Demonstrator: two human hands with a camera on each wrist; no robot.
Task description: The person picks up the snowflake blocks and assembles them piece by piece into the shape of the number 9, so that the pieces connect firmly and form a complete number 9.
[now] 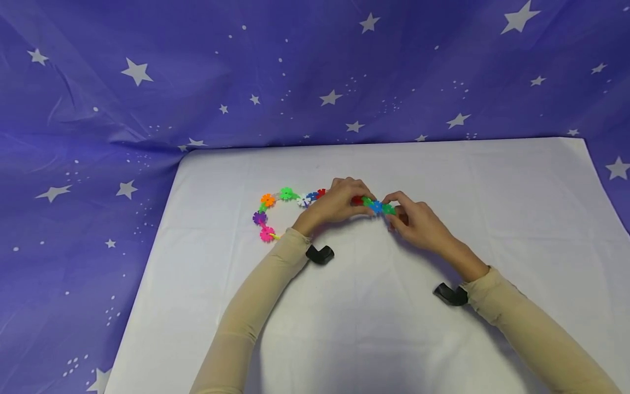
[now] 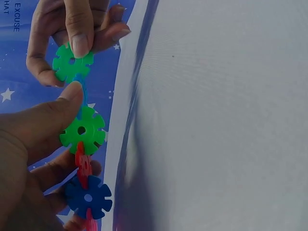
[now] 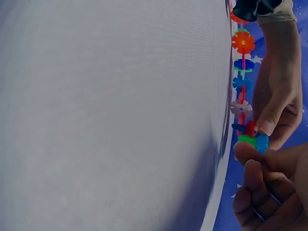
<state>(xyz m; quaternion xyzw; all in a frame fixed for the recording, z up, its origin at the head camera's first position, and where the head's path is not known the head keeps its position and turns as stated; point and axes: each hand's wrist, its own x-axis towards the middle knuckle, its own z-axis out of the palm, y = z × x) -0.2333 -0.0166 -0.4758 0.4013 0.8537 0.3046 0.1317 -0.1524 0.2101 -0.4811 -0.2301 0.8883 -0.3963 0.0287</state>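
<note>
A chain of colourful notched plastic snowflake discs curves over the white table, with an orange disc (image 1: 268, 200) and a purple disc (image 1: 259, 218) in its left bend. My left hand (image 1: 339, 201) pinches the chain near its right end, thumb on a blue disc (image 2: 83, 98) seen edge-on. Between thumb and fingers, my right hand (image 1: 418, 221) holds the green end disc (image 2: 65, 62), which meets that blue disc. Below these in the left wrist view hang a brighter green disc (image 2: 95, 127), a red disc (image 2: 83, 166) and a dark blue disc (image 2: 99, 195). My left forearm hides part of the chain.
A white cloth covers the table (image 1: 374, 328). Behind it hangs a purple-blue curtain (image 1: 295, 65) with white stars. Black wrist-worn pieces sit by the left cuff (image 1: 320, 255) and the right cuff (image 1: 450, 295).
</note>
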